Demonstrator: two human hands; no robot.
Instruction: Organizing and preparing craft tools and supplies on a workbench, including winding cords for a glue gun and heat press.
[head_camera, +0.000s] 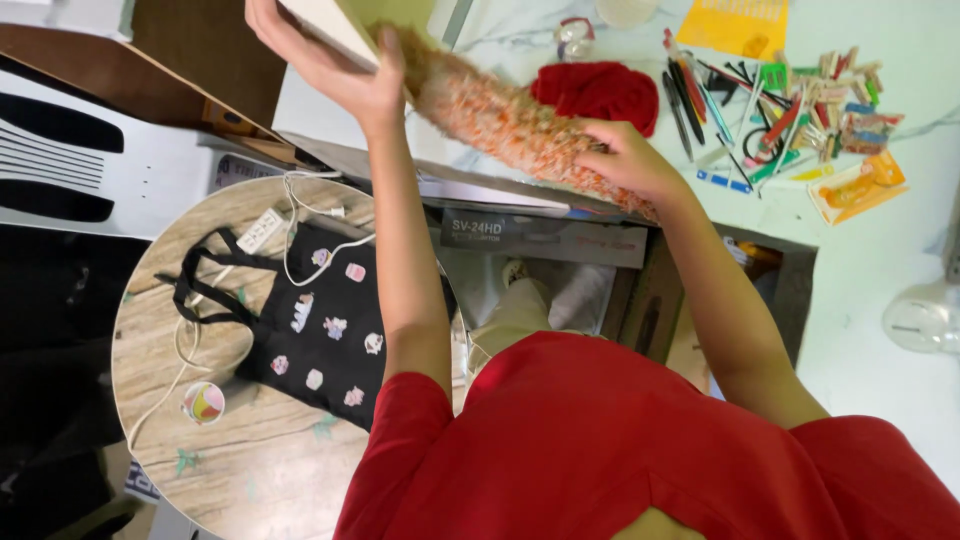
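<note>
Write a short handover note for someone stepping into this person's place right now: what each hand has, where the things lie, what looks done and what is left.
Left hand: raised, gripping the edge of a flat cream-coloured board.
Right hand: closed on the lower end of a long fuzzy orange-and-white knitted piece, which runs up to the board.
Nearby on the white table: a red yarn bundle, pens and coloured clothespins.
To the left: a black tote bag with stickers on a round wooden table.
Done: knitted piece lifted off the table.
Left: cannot tell from this view.
</note>
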